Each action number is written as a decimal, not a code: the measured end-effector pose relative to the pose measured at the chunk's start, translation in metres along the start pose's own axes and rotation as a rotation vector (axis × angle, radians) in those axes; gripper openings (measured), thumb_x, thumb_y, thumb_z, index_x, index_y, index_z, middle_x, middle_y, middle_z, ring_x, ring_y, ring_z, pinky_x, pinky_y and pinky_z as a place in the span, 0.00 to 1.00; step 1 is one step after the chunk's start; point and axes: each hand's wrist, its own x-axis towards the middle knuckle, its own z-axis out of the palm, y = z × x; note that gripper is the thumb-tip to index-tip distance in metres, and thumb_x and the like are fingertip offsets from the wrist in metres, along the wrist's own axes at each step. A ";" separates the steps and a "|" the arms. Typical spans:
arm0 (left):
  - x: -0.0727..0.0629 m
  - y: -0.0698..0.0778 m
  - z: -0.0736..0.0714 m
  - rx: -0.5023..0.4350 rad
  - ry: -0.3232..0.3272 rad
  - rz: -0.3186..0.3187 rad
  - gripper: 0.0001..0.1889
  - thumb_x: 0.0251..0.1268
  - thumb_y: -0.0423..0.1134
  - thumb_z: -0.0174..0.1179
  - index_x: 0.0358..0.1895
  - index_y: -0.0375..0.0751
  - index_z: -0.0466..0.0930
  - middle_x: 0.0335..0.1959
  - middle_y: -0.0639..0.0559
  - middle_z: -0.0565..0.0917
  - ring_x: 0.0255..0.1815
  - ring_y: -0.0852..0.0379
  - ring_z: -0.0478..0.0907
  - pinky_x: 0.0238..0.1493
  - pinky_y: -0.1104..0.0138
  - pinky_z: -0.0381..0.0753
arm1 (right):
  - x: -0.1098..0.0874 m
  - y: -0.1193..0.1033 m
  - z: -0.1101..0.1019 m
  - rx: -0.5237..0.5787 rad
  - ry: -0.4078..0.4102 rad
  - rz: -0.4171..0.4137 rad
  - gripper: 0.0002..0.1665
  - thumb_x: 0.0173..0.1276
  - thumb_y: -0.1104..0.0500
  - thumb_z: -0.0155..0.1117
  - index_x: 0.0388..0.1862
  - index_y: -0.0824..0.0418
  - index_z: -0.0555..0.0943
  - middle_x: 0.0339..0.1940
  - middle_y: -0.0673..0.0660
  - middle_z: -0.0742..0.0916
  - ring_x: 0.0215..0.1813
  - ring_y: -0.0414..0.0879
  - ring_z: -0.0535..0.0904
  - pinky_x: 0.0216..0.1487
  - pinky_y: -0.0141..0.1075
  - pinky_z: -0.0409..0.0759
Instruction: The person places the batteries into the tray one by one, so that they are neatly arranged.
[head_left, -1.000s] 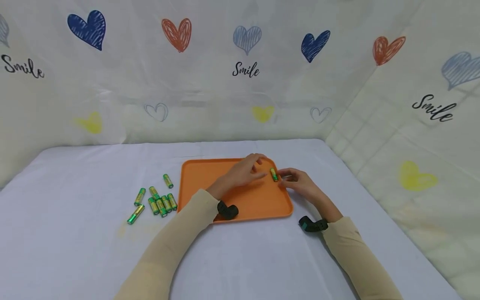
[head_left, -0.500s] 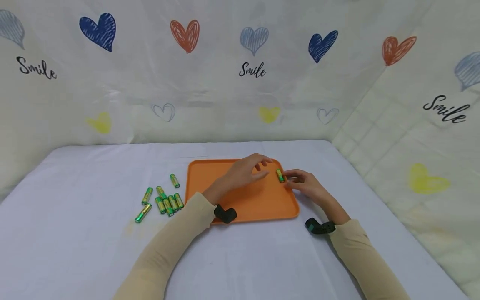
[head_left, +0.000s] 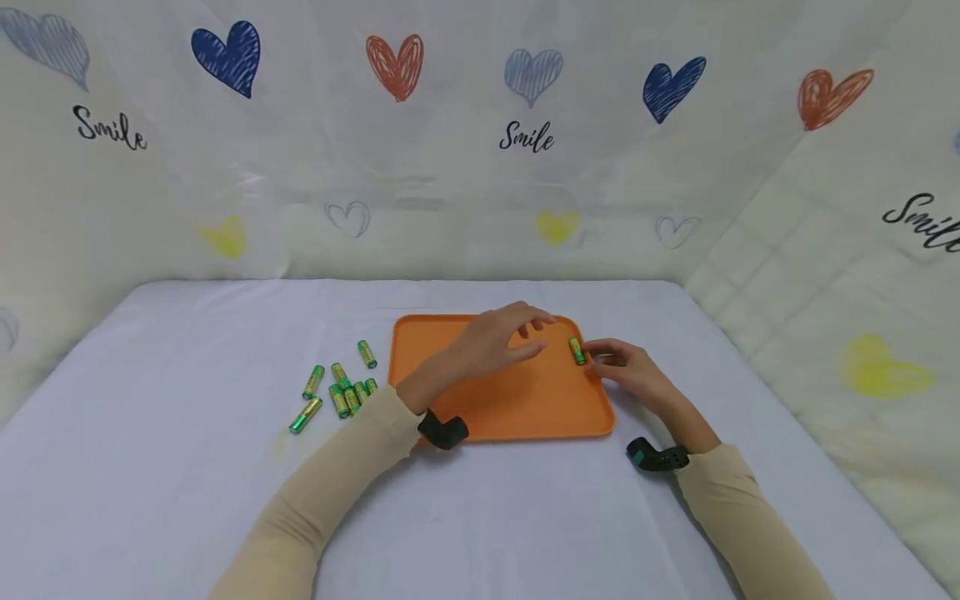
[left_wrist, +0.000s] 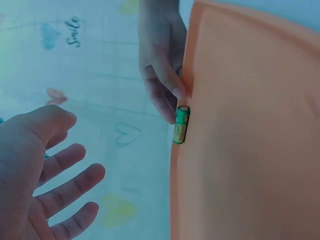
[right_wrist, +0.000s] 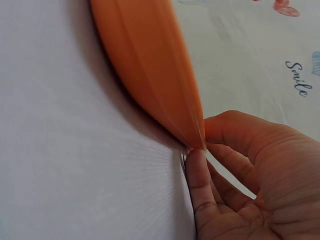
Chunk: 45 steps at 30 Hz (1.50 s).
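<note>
The work surface is a table under a white cloth (head_left: 525, 525), lightly wrinkled and extending on all sides of the orange tray (head_left: 540, 408), which lies flat on it. Behind the tray stands a pale wall covering (head_left: 450, 158), printed with blue, red and yellow hearts (head_left: 557, 227) and the word "Smile" (head_left: 527, 136). To the right of the tray, the same print continues on a side wall (head_left: 795, 275), which carries faint grid-like fold lines.

One green-and-gold battery (head_left: 577, 351) lies inside the tray, beside its right rim. Eight loose batteries (head_left: 338, 401) lie on the cloth to the left of the tray, some bunched together.

The left hand (head_left: 487, 337) is above the tray, its fingers spread and holding nothing. The right hand (head_left: 630, 369) is at the tray's right rim, pinching the edge between thumb and fingers, just beside the battery; whether a fingertip touches the battery cannot be told. Both arms wear beige sleeves (head_left: 322, 500), and a black wrist device (head_left: 444, 431) is fitted at each wrist.
</note>
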 end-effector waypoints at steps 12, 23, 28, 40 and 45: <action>-0.025 0.001 -0.023 0.087 0.072 0.047 0.17 0.66 0.39 0.63 0.57 0.41 0.78 0.47 0.51 0.82 0.42 0.54 0.81 0.41 0.71 0.77 | -0.003 -0.002 -0.005 0.012 -0.010 -0.028 0.34 0.66 0.56 0.69 0.67 0.67 0.71 0.63 0.68 0.77 0.47 0.37 0.76 0.43 0.30 0.72; -0.047 -0.009 -0.045 0.135 0.081 -0.010 0.16 0.66 0.39 0.63 0.55 0.41 0.79 0.47 0.51 0.83 0.42 0.53 0.81 0.40 0.69 0.77 | 0.003 -0.001 -0.007 -0.003 -0.009 -0.041 0.34 0.66 0.54 0.68 0.67 0.67 0.71 0.63 0.67 0.77 0.46 0.33 0.76 0.44 0.29 0.72; -0.062 -0.017 -0.050 0.144 0.066 -0.084 0.15 0.67 0.42 0.62 0.55 0.43 0.80 0.48 0.51 0.82 0.44 0.54 0.80 0.42 0.67 0.78 | 0.006 0.002 -0.004 0.012 -0.021 -0.043 0.34 0.66 0.55 0.68 0.68 0.68 0.70 0.63 0.68 0.76 0.45 0.31 0.76 0.45 0.28 0.72; -0.105 -0.037 -0.063 0.122 0.078 -0.190 0.16 0.66 0.40 0.63 0.55 0.40 0.80 0.47 0.49 0.83 0.46 0.50 0.80 0.46 0.57 0.80 | 0.004 0.007 0.000 0.033 -0.024 -0.050 0.33 0.67 0.56 0.68 0.67 0.69 0.71 0.63 0.69 0.76 0.45 0.32 0.75 0.46 0.25 0.72; -0.120 -0.047 -0.072 0.102 0.089 -0.207 0.17 0.66 0.39 0.63 0.56 0.39 0.78 0.47 0.46 0.82 0.46 0.48 0.79 0.45 0.54 0.80 | 0.003 0.004 -0.001 0.032 -0.011 -0.056 0.34 0.66 0.56 0.68 0.66 0.69 0.71 0.63 0.69 0.76 0.45 0.32 0.76 0.46 0.24 0.72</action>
